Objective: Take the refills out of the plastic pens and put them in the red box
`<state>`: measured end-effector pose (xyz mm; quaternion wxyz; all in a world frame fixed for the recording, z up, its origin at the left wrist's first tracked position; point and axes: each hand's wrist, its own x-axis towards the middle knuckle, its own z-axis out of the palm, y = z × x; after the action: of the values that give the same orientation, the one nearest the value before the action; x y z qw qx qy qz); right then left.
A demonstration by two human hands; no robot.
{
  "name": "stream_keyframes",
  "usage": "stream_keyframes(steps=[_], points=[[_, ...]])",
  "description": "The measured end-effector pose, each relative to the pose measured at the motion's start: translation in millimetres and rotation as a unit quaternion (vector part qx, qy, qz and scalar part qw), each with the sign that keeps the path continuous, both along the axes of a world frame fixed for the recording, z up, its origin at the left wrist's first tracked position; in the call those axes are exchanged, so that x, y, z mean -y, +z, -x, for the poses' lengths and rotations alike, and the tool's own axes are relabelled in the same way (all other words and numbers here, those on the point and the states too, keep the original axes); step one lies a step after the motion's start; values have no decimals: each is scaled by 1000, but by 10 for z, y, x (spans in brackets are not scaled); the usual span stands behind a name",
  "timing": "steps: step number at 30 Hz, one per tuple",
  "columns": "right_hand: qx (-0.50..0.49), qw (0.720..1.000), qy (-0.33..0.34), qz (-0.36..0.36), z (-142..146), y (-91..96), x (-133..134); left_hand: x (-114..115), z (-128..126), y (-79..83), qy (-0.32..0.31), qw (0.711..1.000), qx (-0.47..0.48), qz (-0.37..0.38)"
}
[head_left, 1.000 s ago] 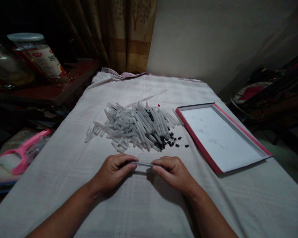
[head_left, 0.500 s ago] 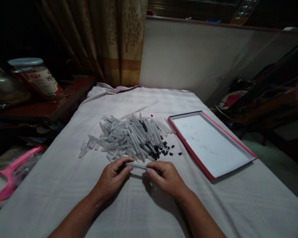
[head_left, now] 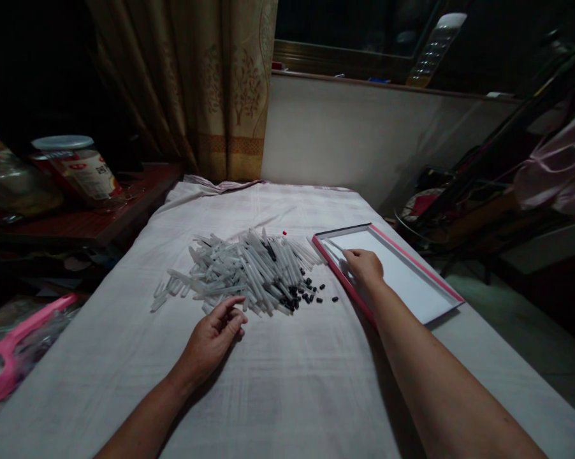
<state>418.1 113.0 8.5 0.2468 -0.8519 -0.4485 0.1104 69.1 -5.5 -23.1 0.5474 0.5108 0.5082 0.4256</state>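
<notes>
The right hand (head_left: 364, 266) has its thumb and fingers pinched on the near end of a pen (head_left: 336, 245), which is over the left part of the box lid (head_left: 412, 280); whether the pen touches the lid's white floor, I cannot tell. The pen is slim, straight and pale grey-white, its far end slanting up toward the lid's back left corner; the end inside the hand is hidden. The left hand (head_left: 218, 335) holds nothing, its thumb and fingers apart and loosely curled, at the near edge of a pile of tubes (head_left: 240, 268). These are cloudy white and see-through, long ones mixed with short ones, lying every way. Small, glossy black plugs (head_left: 309, 297) lie scattered at the pile's right, on the pale checked cloth (head_left: 287, 395).
</notes>
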Motion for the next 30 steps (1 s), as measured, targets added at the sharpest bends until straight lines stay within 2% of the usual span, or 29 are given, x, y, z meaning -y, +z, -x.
stream_keyframes(steps=[5, 9, 17, 30], points=[[32, 998, 22, 58, 155, -30, -84, -5, 14, -39, 0, 1000, 2, -2], [49, 994, 54, 84, 173, -57, -117, -3, 26, -87, -6, 1000, -9, -10], [74, 988, 95, 98, 130, -120, -146, -2, 11, -63, -5, 1000, -10, -15], [97, 984, 110, 100, 158, -62, -109, -10, 6, -36, -12, 999, -20, -28]])
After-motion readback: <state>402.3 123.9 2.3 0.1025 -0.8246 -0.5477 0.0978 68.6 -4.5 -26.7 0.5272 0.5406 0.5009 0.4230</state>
